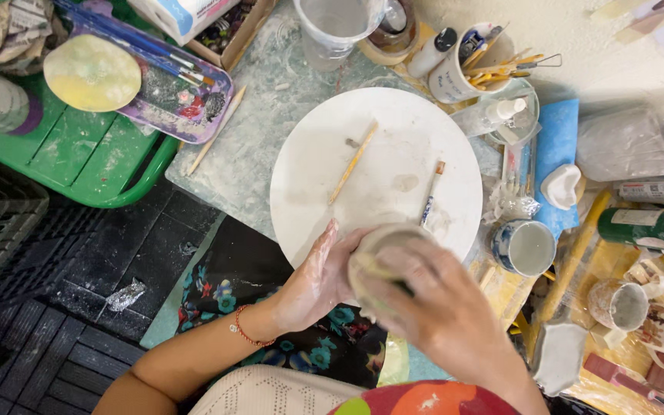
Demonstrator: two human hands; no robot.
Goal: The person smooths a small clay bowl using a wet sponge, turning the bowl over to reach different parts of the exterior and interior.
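A pale unglazed clay cup is held between both hands just below the round white work board. My left hand, dusted with clay, cradles its left side. My right hand covers the cup's right side and lower part, blurred, fingers on its rim. On the board lie a wooden stick tool and a small brush with a blue handle.
A green tray with a paint palette and brushes sits at the left. A clear measuring jug and a cup of tools stand at the back. Mugs, paint bottles and a blue sponge crowd the right.
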